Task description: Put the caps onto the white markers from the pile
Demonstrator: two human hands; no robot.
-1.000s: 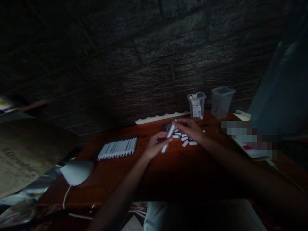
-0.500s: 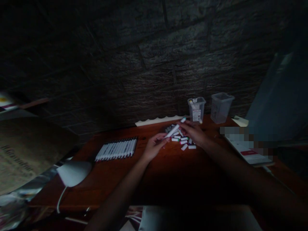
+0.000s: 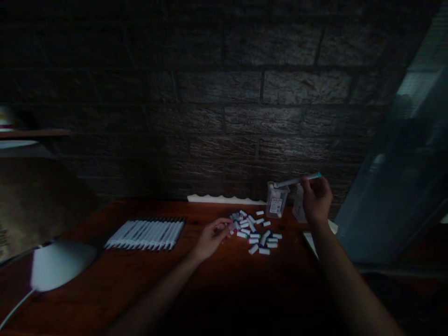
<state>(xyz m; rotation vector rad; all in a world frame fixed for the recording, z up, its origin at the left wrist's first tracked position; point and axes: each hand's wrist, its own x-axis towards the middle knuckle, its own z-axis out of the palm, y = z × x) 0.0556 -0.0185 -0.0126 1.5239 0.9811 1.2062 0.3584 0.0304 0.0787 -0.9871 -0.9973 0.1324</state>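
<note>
My right hand point(image 3: 318, 198) is closed round a white marker point(image 3: 294, 181) with a teal end, raised and lying nearly level. Its left tip is over the rim of a small clear plastic container point(image 3: 276, 201) that bears a label. At the left edge of a pile of white marker caps point(image 3: 254, 236), my left hand point(image 3: 212, 236) has its thumb and fingers curled together. A small pale piece shows by those fingertips, too dim to make out. Several white markers point(image 3: 145, 234) lie side by side in a row on the left of the wooden desk point(image 3: 210, 284).
A second clear container point(image 3: 298, 205) stands partly behind my right hand. Along the stone wall point(image 3: 217, 116) lies a white strip with a wavy edge point(image 3: 224, 200). A white lamp-like object point(image 3: 63, 266) with a cord is at left, and a brown paper bag point(image 3: 31, 205) behind it.
My right hand has moved right and up with the marker, over to the containers. My left hand has let go of the marker and is at the caps. The view has tilted and shifted.
</note>
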